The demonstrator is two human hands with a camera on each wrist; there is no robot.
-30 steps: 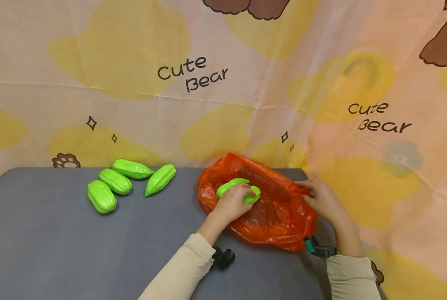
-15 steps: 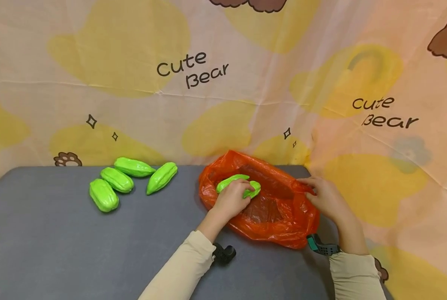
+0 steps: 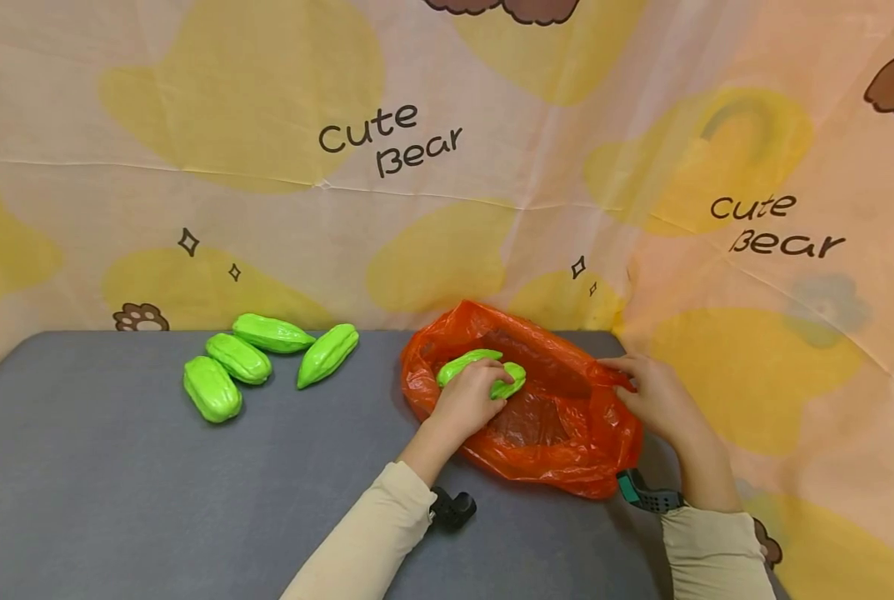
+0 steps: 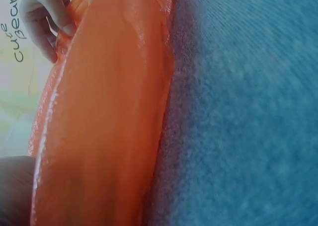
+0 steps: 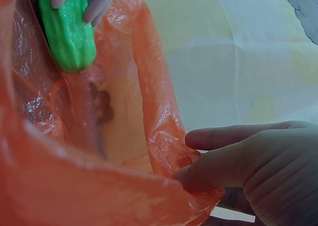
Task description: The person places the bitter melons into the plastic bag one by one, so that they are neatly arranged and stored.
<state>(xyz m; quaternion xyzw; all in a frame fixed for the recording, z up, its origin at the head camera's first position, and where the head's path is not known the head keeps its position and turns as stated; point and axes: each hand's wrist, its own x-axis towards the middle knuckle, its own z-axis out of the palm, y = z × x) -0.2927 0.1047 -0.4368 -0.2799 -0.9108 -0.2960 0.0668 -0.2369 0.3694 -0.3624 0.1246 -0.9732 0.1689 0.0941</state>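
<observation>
In the head view my left hand (image 3: pixel 465 404) reaches inside an open orange plastic bag (image 3: pixel 547 467). Its fingers grip a glossy green ridged gourd (image 3: pixel 514 381), partly covered by the hand; the right wrist view shows fingertips on either side of this gourd (image 5: pixel 72 42). A second green gourd (image 3: pixel 457 364) lies beside it in the bag, against the left side. At the bag's right rim, my right hand (image 3: pixel 660 408) pinches the plastic between thumb and fingers. The left wrist view shows mostly the outer wall of the bag (image 4: pixel 109 112), with the right hand (image 4: pixel 47 15) at its rim.
Several more green gourds (image 3: pixel 238 358) lie in a cluster on the grey table (image 3: pixel 117 500), left of the bag. A printed cloth backdrop (image 3: pixel 417 242) rises behind the table and along its right side. Both wrists wear dark camera straps (image 3: pixel 649 493).
The head view has shifted slightly. Both hands keep their places, the left on the gourd within the bag and the right at the bag's rim.
</observation>
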